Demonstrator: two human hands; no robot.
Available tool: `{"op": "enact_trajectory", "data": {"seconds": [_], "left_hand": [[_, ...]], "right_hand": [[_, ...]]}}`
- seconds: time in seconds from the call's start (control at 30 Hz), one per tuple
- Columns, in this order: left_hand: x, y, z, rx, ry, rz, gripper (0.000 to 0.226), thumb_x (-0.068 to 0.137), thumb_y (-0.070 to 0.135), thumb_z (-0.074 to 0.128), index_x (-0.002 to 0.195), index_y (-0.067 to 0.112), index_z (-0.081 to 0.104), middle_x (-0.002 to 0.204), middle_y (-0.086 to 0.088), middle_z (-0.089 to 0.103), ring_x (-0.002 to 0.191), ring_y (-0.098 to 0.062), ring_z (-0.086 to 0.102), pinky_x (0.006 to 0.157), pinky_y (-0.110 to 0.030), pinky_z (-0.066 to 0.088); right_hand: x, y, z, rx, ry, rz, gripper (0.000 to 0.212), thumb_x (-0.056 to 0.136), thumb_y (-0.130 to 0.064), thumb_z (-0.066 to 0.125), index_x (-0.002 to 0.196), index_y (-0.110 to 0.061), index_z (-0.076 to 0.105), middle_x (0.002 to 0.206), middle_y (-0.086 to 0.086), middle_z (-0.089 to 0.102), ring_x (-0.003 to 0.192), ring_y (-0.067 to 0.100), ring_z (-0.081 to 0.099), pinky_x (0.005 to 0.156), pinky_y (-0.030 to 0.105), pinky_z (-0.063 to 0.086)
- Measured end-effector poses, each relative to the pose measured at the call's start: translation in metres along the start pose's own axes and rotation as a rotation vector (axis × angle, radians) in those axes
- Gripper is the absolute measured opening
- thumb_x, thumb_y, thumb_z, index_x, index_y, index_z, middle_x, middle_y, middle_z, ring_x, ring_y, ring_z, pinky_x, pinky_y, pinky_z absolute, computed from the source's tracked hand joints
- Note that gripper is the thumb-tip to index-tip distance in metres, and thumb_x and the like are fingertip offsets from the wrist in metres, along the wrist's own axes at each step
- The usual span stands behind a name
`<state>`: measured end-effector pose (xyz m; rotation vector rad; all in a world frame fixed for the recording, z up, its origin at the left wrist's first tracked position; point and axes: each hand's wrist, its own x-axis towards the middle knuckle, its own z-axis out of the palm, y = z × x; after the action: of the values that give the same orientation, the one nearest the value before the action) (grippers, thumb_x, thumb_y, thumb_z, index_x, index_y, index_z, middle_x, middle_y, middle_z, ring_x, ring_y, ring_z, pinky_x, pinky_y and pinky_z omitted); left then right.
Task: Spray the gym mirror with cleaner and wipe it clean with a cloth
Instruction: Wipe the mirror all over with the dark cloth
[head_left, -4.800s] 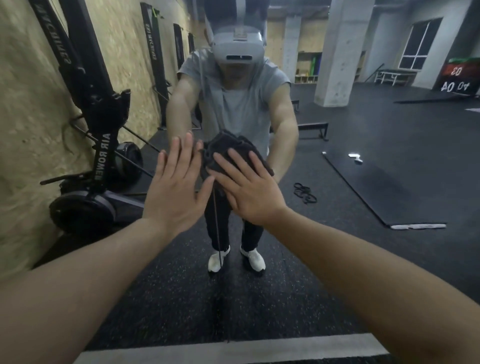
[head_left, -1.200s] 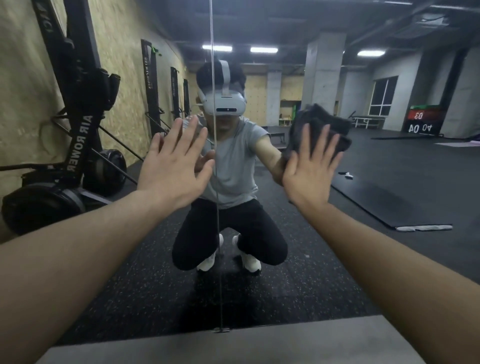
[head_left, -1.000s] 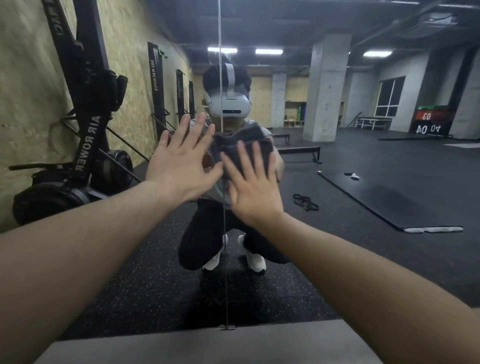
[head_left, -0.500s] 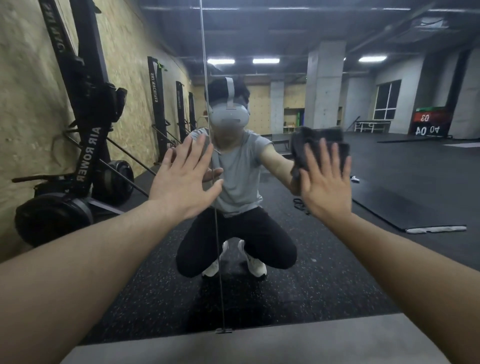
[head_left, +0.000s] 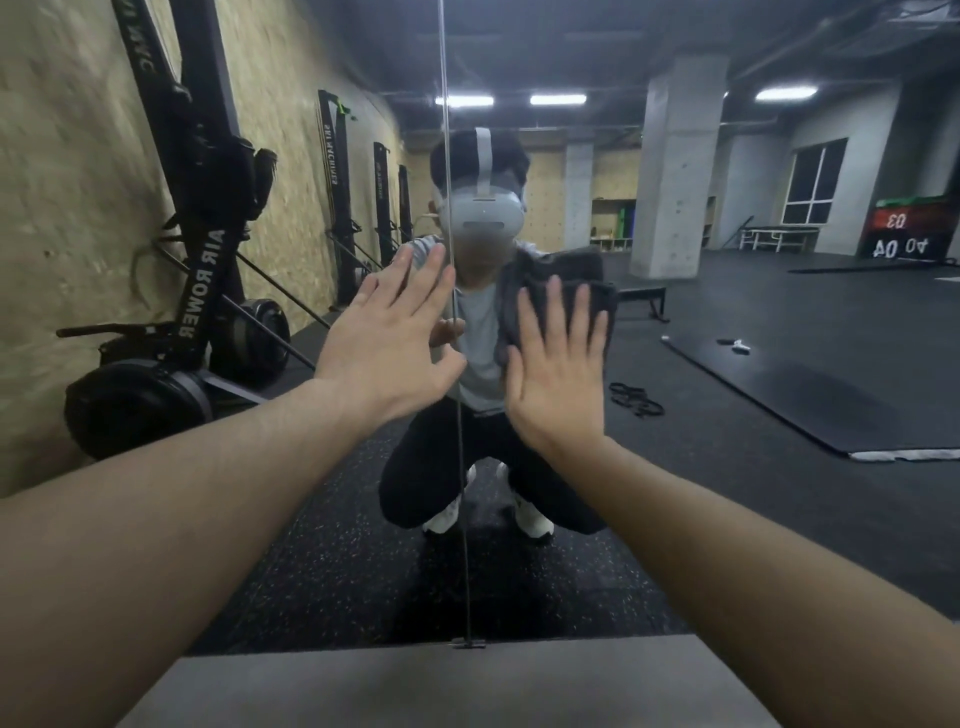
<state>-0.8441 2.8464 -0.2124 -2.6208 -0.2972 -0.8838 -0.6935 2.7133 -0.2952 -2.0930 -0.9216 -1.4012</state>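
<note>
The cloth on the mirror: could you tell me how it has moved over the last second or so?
The right hand swept the dark cloth left, right, then back left toward the mirror seam. The left hand stayed flat on the glass beside the seam.

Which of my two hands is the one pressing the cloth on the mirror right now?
Your right hand: its flat, spread fingers press the dark cloth against the mirror. The left hand lies bare on the glass, no cloth under it.
</note>
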Motion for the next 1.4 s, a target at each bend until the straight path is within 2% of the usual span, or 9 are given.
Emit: {"op": "enact_trajectory", "data": {"seconds": [0.17, 0.33, 0.47, 0.63, 0.87, 0.97, 1.13, 1.27, 1.4], "left_hand": [[0.0, 0.0, 0.009, 0.021, 0.026, 0.002, 0.085, 0.093, 0.052, 0.032, 0.163, 0.017, -0.002, 0.17, -0.001, -0.015, 0.156, -0.022, -0.015, 0.128, -0.048, 0.006], [-0.002, 0.01, 0.011, 0.027, 0.009, -0.033, 0.09, 0.089, 0.063, 0.018, 0.162, 0.016, -0.005, 0.169, -0.002, -0.02, 0.156, -0.023, -0.017, 0.128, -0.049, 0.004], [-0.004, 0.01, 0.012, -0.033, 0.009, -0.036, 0.088, 0.089, 0.065, 0.01, 0.162, 0.02, -0.005, 0.168, 0.001, -0.021, 0.155, -0.019, -0.019, 0.128, -0.046, 0.001], [-0.02, 0.005, 0.027, 0.036, -0.016, 0.025, 0.083, 0.09, 0.061, 0.002, 0.162, 0.021, -0.008, 0.168, 0.002, -0.023, 0.154, -0.018, -0.023, 0.128, -0.043, -0.005], [-0.039, 0.004, 0.045, 0.014, -0.038, 0.055, 0.078, 0.093, 0.06, 0.0, 0.162, 0.024, -0.002, 0.167, 0.006, -0.021, 0.154, -0.016, -0.022, 0.128, -0.043, -0.002], [-0.043, 0.002, 0.047, -0.018, -0.025, 0.067, 0.075, 0.095, 0.058, -0.002, 0.163, 0.026, 0.002, 0.167, 0.008, -0.016, 0.155, -0.014, -0.017, 0.128, -0.042, 0.0], [-0.044, -0.003, 0.054, -0.024, 0.012, 0.094, 0.072, 0.099, 0.058, 0.001, 0.162, 0.025, 0.007, 0.168, 0.008, -0.01, 0.156, -0.014, -0.012, 0.128, -0.043, 0.003], [-0.046, -0.002, 0.062, 0.005, 0.045, 0.081, 0.072, 0.1, 0.057, 0.004, 0.163, 0.022, 0.008, 0.169, 0.005, -0.007, 0.157, -0.016, -0.008, 0.128, -0.044, 0.005], [-0.047, 0.002, 0.064, 0.009, 0.067, 0.061, 0.07, 0.101, 0.056, 0.008, 0.163, 0.021, 0.01, 0.17, 0.004, -0.004, 0.157, -0.017, -0.006, 0.128, -0.046, 0.007]], "right_hand": [[-0.012, -0.027, 0.016, -0.008, 0.018, -0.273, 0.058, 0.103, -0.032, 0.046, 0.159, -0.018, 0.036, 0.168, 0.011, 0.023, 0.156, 0.036, 0.014, 0.127, 0.053, 0.006], [-0.008, 0.015, 0.0, -0.096, -0.032, -0.425, 0.057, 0.104, -0.034, 0.042, 0.159, -0.021, 0.036, 0.168, 0.007, 0.023, 0.157, 0.031, 0.015, 0.128, 0.049, 0.006], [-0.012, 0.081, -0.02, -0.181, -0.075, -0.21, 0.06, 0.107, -0.038, 0.034, 0.161, -0.024, 0.012, 0.17, 0.005, 0.002, 0.158, 0.029, -0.003, 0.128, 0.049, -0.002], [-0.041, 0.163, -0.054, -0.15, -0.094, 0.206, 0.063, 0.107, -0.04, 0.023, 0.165, -0.022, 0.006, 0.172, 0.011, 0.001, 0.158, 0.029, -0.007, 0.127, 0.054, 0.001], [-0.041, 0.105, -0.028, 0.063, 0.062, 0.625, 0.066, 0.104, -0.032, 0.029, 0.164, -0.014, 0.009, 0.17, 0.019, 0.002, 0.156, 0.042, -0.001, 0.125, 0.06, 0.001], [-0.053, 0.054, -0.003, 0.037, 0.04, 0.474, 0.067, 0.103, -0.031, 0.034, 0.164, -0.013, 0.012, 0.169, 0.021, 0.005, 0.155, 0.045, 0.0, 0.125, 0.06, -0.002], [-0.062, -0.014, 0.028, -0.089, -0.085, -0.084, 0.069, 0.104, -0.039, 0.039, 0.163, -0.019, 0.009, 0.17, 0.012, -0.001, 0.156, 0.037, -0.006, 0.125, 0.054, -0.012], [-0.07, -0.046, 0.042, -0.102, -0.071, -0.382, 0.053, 0.102, -0.033, 0.049, 0.152, -0.015, 0.047, 0.16, 0.012, 0.042, 0.153, 0.038, 0.025, 0.127, 0.054, 0.004], [-0.068, -0.015, 0.033, -0.141, -0.091, -0.545, 0.053, 0.104, -0.034, 0.047, 0.154, -0.018, 0.043, 0.164, 0.006, 0.035, 0.154, 0.032, 0.025, 0.127, 0.05, 0.011]]}}
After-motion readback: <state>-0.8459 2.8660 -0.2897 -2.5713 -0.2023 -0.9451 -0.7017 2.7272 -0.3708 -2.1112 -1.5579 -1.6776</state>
